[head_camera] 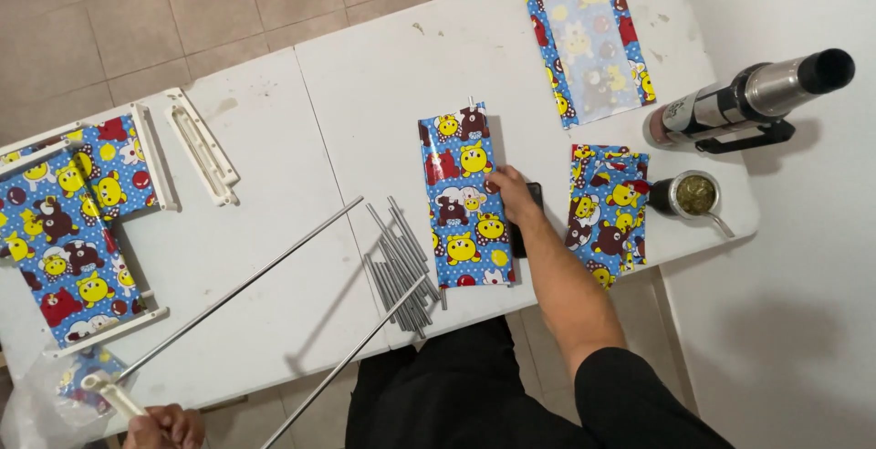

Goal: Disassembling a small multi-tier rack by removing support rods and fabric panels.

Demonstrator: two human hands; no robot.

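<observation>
While my right hand (513, 192) rests flat, fingers loose and grasping nothing, on the right edge of a cartoon-printed blue fabric strip (464, 198) at the middle of the white desk (365, 75), my left hand (164, 426) at seven o'clock is clenched around a white plastic tube end (108, 392). Two long thin metal rods (242, 289) run diagonally from that corner. One bundle of short grey rods (401, 266), too many to count, lies just left of the strip. I count three more printed pieces: one at one o'clock, one at three o'clock, one framed at nine o'clock. One steel flask (748, 98) and one cup (692, 195) sit at three o'clock.
</observation>
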